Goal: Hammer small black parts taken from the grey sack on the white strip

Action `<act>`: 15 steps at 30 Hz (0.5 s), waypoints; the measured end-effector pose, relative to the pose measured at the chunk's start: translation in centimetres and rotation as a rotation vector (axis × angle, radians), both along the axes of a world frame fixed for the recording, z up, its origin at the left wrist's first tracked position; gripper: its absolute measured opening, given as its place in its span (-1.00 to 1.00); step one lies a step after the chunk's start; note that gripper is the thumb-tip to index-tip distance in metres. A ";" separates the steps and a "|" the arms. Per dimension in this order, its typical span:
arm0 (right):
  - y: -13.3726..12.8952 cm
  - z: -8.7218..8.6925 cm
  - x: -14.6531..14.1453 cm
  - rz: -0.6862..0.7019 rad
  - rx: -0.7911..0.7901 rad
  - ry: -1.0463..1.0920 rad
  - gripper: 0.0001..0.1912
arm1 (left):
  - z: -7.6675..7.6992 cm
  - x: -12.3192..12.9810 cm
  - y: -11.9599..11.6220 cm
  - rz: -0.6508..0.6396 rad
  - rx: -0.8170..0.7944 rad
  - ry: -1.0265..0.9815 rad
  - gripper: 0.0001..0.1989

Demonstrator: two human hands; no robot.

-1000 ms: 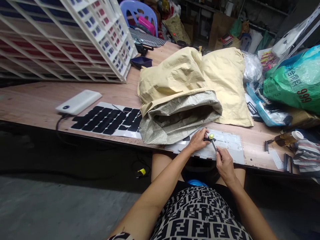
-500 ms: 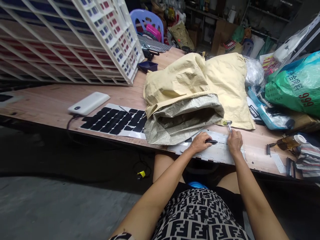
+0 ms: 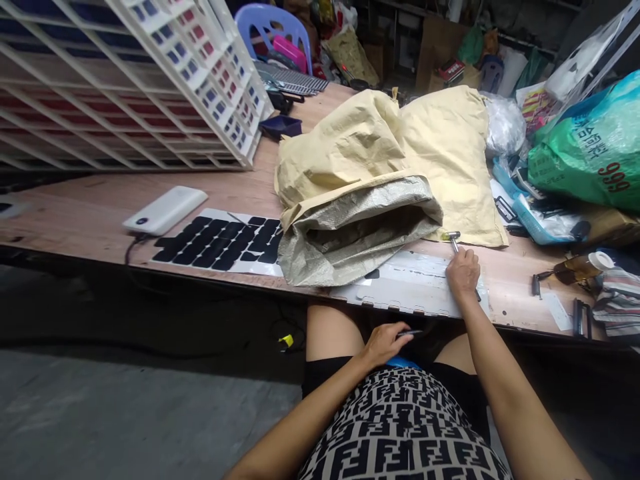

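My right hand (image 3: 463,272) is closed round the handle of a small hammer (image 3: 454,237), its head by the lower edge of a yellow woven sack. That hand rests on a light grey sheet (image 3: 415,283) at the table's front edge. Below the edge, over my lap, my left hand (image 3: 386,344) pinches a small dark flat piece (image 3: 412,332); its exact kind is too small to make out. An opened yellow sack (image 3: 345,150), its grey mouth folded back toward me, covers part of the sheet.
On the left are a white power bank (image 3: 165,210), a sheet of black rounded tiles (image 3: 215,241) and a large white crate (image 3: 240,100). To the right lie a blue tray (image 3: 543,223), a brown bottle (image 3: 575,269), a striped cloth (image 3: 623,307) and a green bag (image 3: 590,153).
My left hand has moved from the grey sheet back and down over my lap, carrying the dark piece. My right hand still holds the hammer; the view has shifted slightly.
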State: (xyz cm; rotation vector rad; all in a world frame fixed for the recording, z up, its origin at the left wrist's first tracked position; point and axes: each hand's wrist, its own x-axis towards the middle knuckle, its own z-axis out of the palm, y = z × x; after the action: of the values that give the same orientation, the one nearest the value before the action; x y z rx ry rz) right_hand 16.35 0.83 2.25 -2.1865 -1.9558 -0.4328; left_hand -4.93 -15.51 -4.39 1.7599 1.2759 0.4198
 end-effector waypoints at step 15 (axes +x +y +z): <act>0.0 0.2 -0.1 0.009 0.008 -0.014 -0.70 | 10.9 -4.7 7.6 -0.275 -0.057 -0.296 -0.67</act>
State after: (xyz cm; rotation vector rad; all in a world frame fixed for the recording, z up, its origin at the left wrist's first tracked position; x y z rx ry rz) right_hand 16.29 0.82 2.47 -2.1746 -1.9673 -0.4548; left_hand -9.64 -7.92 6.49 1.7200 0.8184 0.4597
